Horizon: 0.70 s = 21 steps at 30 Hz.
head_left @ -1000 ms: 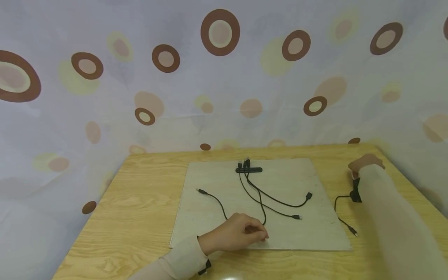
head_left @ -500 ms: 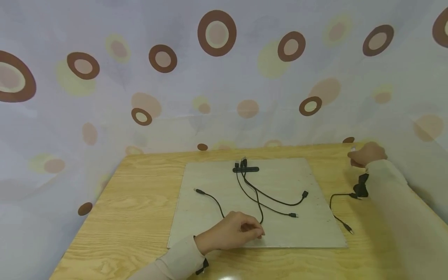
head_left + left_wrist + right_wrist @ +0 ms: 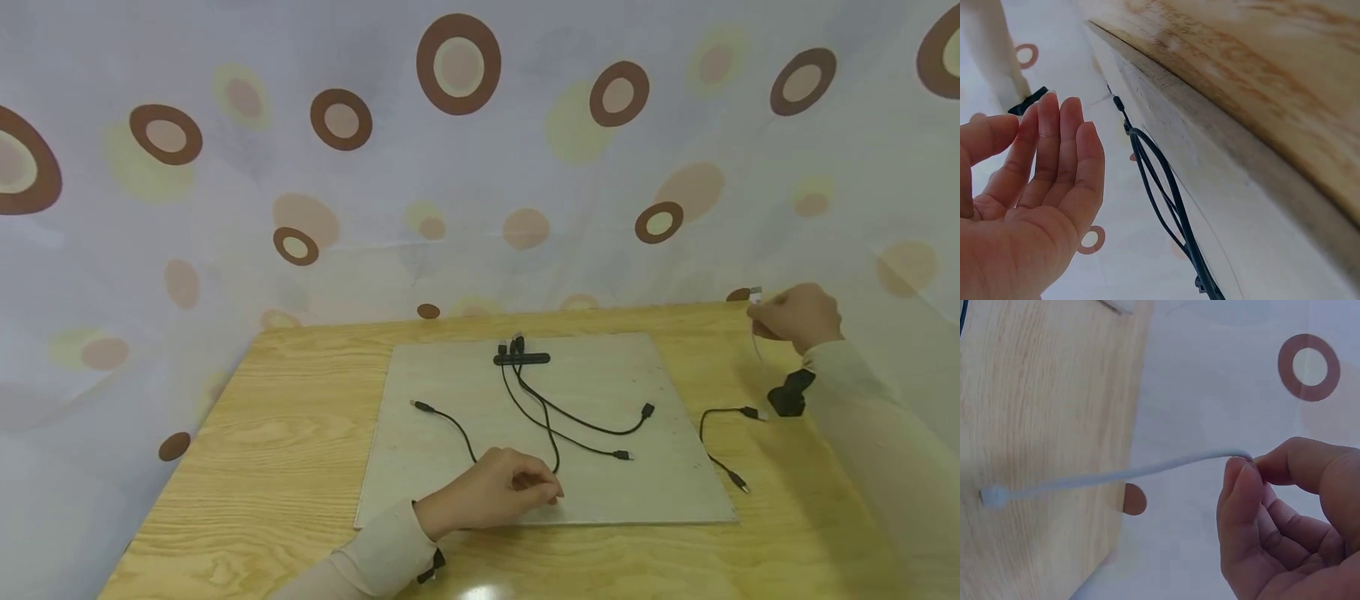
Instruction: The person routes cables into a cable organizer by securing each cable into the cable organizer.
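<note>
My right hand [image 3: 798, 318] is raised over the far right of the table, pinching a white USB cable [image 3: 1147, 469] between thumb and fingertips. One plug of it points up past the fingers in the head view, while the other end hangs toward the table. My left hand [image 3: 491, 493] is by the front edge of the white board [image 3: 637, 500], fingers loosely curled and holding nothing, as the left wrist view also shows. Several black cables [image 3: 547, 417] lie on the board, running through a black cable clip strip [image 3: 536, 358] at its back.
A short black cable [image 3: 705, 437] with a plug at each end lies on the wooden table [image 3: 285, 433], right of the board. Behind the table rises a patterned cloth backdrop [image 3: 405, 192] with brown rings.
My right hand has lifted from the table's right side and turned, bringing the white cable into sight. The left hand keeps its place by the board's front edge.
</note>
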Each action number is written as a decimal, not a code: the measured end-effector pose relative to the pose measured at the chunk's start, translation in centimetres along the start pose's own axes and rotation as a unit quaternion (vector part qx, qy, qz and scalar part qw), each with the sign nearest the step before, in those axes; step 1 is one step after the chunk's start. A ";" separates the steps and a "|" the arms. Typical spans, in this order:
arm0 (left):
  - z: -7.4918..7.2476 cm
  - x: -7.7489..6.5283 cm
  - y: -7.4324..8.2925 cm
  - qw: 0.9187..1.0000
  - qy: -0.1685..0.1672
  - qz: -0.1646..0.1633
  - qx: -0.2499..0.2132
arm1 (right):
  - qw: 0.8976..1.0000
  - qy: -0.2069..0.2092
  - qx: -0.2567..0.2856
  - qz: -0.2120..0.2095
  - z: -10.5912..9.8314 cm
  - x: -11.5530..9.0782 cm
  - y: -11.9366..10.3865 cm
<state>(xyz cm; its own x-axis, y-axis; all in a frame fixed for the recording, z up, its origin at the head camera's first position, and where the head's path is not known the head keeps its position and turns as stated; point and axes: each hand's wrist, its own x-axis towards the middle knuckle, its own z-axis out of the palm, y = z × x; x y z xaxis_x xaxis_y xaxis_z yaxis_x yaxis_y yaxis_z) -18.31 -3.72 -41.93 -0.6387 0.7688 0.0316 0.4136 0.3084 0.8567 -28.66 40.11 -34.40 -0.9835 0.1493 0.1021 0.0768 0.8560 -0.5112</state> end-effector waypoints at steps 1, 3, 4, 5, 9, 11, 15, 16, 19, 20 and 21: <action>0.0 0.0 0.0 1.000 0.001 0.000 0.002 | 1.000 0.002 0.003 -0.005 -0.1 -0.1 -0.2; -0.1 0.0 0.1 1.000 0.001 -0.002 0.005 | 1.000 0.004 0.011 -0.009 -0.3 -0.4 -0.6; -0.1 0.0 0.1 1.000 0.002 -0.002 0.007 | 1.000 0.004 0.015 -0.008 -0.4 -0.5 -0.8; -0.1 0.0 0.1 1.000 0.002 -0.003 0.007 | 1.000 0.004 0.016 -0.007 -0.4 -0.6 -1.0; -0.1 0.0 0.0 1.000 0.002 -0.008 0.003 | 1.000 0.004 0.028 0.001 -0.7 -0.9 -1.6; -0.1 -0.1 0.0 1.000 0.004 -0.011 0.000 | 0.999 0.003 0.038 0.004 -0.8 -1.1 -1.9; -0.2 -0.2 -0.1 1.000 0.006 -0.015 -0.008 | 0.998 0.006 0.055 0.004 -0.9 -1.5 -2.5; -0.2 -0.2 -0.1 1.000 0.006 -0.016 -0.009 | 0.998 0.008 0.060 0.004 -0.9 -1.6 -2.7; -0.2 -0.1 -0.2 1.000 0.009 -0.017 -0.009 | 0.997 0.016 0.078 0.002 -1.0 -1.8 -3.3; -0.2 -0.1 -0.3 1.000 0.010 -0.017 -0.007 | 0.996 0.020 0.084 0.000 -1.0 -1.9 -3.5; -0.2 0.0 -0.3 1.000 0.012 -0.017 -0.005 | 0.996 0.025 0.088 -0.003 -1.1 -2.0 -3.7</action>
<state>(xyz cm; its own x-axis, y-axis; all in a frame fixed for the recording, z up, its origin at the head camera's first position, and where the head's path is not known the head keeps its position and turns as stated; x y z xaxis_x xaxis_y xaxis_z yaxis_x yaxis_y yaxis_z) -18.55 -3.95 -42.11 -0.6669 0.7450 0.0152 0.3850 0.3271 0.8630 -26.77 37.14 -31.76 -0.9742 0.1726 0.1457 0.0369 0.7578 -0.6515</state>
